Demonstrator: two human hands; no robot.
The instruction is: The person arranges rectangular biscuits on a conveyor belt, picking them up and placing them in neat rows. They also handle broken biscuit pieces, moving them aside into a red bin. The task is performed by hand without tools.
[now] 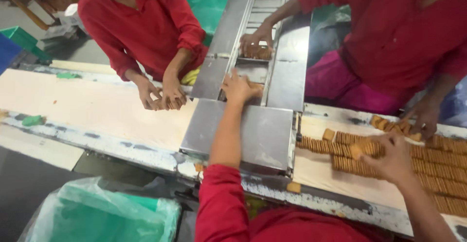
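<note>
My left hand [237,88] reaches forward in a red sleeve onto the steel chute [265,130], its fingers closed around a short stack of brown biscuits [256,89] in the chute's middle channel. My right hand [390,160] rests on the rows of biscuits [438,178] lying on edge on the cream belt at the right. Its fingers pinch a small stack of biscuits [362,149] at the left end of those rows.
A person in red across the belt [92,105] holds biscuits in both hands [161,96]. Another person's hand [255,40] presses biscuits farther up the channel, their other hand [424,118] on loose biscuits. A green-lined bin [104,215] stands near left.
</note>
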